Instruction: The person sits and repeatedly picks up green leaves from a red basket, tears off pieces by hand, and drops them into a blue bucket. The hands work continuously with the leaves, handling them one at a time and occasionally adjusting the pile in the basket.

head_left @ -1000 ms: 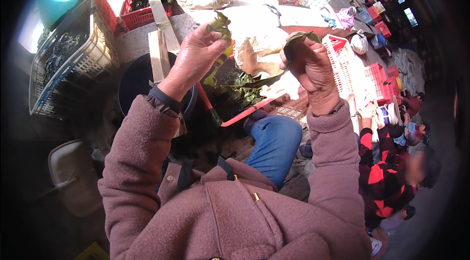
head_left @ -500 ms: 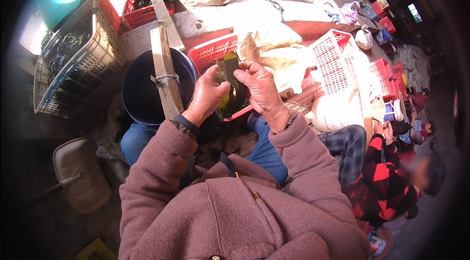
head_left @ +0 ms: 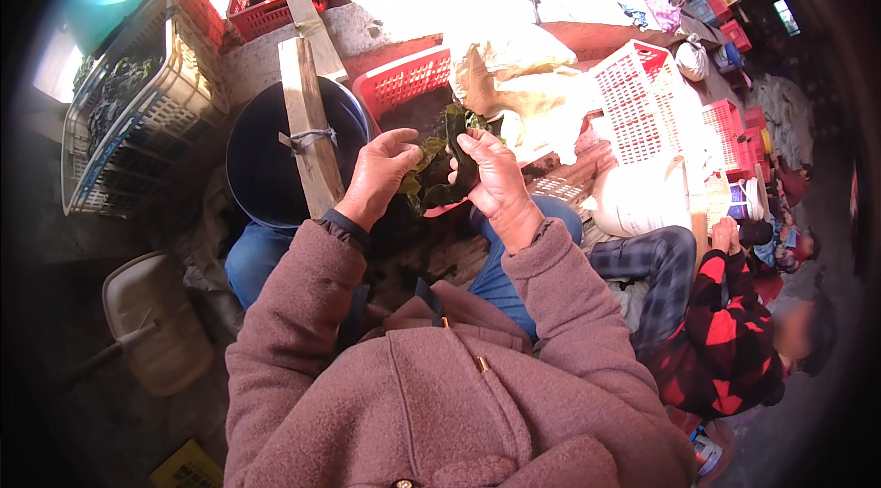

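A dark green strip of seaweed point(head_left: 457, 137) with crinkled, yellowish-green parts hangs between my hands, above a red basket point(head_left: 404, 82). My right hand point(head_left: 498, 180) is closed on it, the thumb pressed along the dark strip. Beside its left edge is my left hand point(head_left: 374, 174), thumb and forefinger stretched out and slightly apart, seemingly with nothing between them. Whether the fingertips touch the seaweed is hard to see. Left of the basket stands a dark blue bucket point(head_left: 252, 153) with a wooden board point(head_left: 307, 121) across its top.
A pale crate point(head_left: 197, 89) of dark seaweed stands at the far left. Yellowish sacking point(head_left: 528, 98) and a red-rimmed white basket point(head_left: 633, 93) lie beyond my right hand. A co-worker in a red-and-black checked top point(head_left: 720, 332) sits close on the right. A pale plastic scoop-like thing point(head_left: 156, 323) lies at lower left.
My left hand has drawn slightly left and down, off the strip it was touching. My right hand has shifted a little right and down with the seaweed, which now hangs more crumpled.
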The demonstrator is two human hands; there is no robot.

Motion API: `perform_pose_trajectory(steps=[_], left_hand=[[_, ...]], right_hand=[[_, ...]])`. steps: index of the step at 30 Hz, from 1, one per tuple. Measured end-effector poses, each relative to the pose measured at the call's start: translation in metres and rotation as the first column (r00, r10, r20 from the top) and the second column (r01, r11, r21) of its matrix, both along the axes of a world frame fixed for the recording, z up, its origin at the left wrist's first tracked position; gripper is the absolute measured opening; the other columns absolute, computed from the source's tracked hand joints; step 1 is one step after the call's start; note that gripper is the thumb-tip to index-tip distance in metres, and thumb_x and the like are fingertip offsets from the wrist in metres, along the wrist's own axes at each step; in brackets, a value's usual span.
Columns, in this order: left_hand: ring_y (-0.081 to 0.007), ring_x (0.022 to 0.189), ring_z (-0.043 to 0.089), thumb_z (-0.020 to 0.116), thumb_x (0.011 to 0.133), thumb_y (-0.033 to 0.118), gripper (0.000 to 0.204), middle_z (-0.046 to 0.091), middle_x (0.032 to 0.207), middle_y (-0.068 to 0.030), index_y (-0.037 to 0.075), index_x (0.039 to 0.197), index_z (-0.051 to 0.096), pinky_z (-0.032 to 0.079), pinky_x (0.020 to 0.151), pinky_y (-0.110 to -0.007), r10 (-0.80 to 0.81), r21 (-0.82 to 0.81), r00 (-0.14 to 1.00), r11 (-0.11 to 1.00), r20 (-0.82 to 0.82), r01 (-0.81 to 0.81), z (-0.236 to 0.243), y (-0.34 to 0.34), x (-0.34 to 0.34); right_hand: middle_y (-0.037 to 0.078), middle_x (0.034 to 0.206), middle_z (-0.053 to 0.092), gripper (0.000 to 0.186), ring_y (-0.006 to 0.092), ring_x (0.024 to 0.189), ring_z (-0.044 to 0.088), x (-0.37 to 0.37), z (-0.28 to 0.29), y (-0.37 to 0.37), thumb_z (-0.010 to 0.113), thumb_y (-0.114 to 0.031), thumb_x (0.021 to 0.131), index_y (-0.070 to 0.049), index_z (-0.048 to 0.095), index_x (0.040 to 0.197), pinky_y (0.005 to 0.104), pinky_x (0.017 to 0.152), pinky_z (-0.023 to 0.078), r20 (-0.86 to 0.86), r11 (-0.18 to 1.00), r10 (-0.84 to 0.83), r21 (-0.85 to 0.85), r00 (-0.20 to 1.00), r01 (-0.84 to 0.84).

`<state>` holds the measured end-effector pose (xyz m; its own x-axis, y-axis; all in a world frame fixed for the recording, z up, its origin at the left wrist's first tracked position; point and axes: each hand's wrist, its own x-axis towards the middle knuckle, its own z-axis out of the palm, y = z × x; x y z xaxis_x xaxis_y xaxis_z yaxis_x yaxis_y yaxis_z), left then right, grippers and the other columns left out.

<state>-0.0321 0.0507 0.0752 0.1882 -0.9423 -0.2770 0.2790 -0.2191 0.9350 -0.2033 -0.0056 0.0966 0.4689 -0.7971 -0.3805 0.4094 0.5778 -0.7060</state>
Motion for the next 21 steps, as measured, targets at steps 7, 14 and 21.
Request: perform_pose_trajectory(steps=[7, 14, 21], left_hand=[[-0.0084, 0.08, 0.058, 0.065, 0.088, 0.009, 0.031, 0.063, 0.096, -0.001, 0.002, 0.117, 0.059, 0.048, 0.072, -0.022, 0.127, -0.012, 0.941, 0.99, -0.314, -0.138, -0.011, 0.006, -0.009], [-0.0116, 0.095, 0.059, 0.061, 0.09, 0.009, 0.03, 0.063, 0.107, -0.0055, 0.0, 0.119, 0.057, 0.047, 0.085, -0.025, 0.098, -0.111, 0.953, 0.985, -0.287, -0.135, -0.014, 0.012, -0.021], [-0.0123, 0.099, 0.058, 0.058, 0.092, 0.005, 0.029, 0.061, 0.112, -0.0062, 0.001, 0.12, 0.056, 0.046, 0.088, -0.026, 0.072, -0.162, 0.962, 0.98, -0.265, -0.118, -0.02, 0.017, -0.027]], right_hand=[[0.005, 0.088, 0.064, 0.013, 0.0137, 0.07, 0.062, -0.004, -0.014, 0.005, 0.059, -0.013, 0.092, -0.008, 0.056, 0.103, 0.0289, 0.056, 0.054, 0.111, 0.99, -0.024, 0.138, 0.993, 0.009], [0.004, 0.089, 0.065, 0.012, 0.0166, 0.075, 0.063, 0.0, -0.021, 0.014, 0.06, -0.014, 0.091, -0.011, 0.058, 0.103, 0.0329, 0.061, 0.054, 0.175, 0.968, -0.061, 0.252, 0.983, 0.015], [0.004, 0.093, 0.065, 0.015, 0.0171, 0.082, 0.064, 0.01, -0.024, 0.015, 0.06, -0.01, 0.091, -0.007, 0.058, 0.105, 0.0324, 0.074, 0.055, 0.226, 0.987, -0.07, 0.16, 0.972, 0.034]])
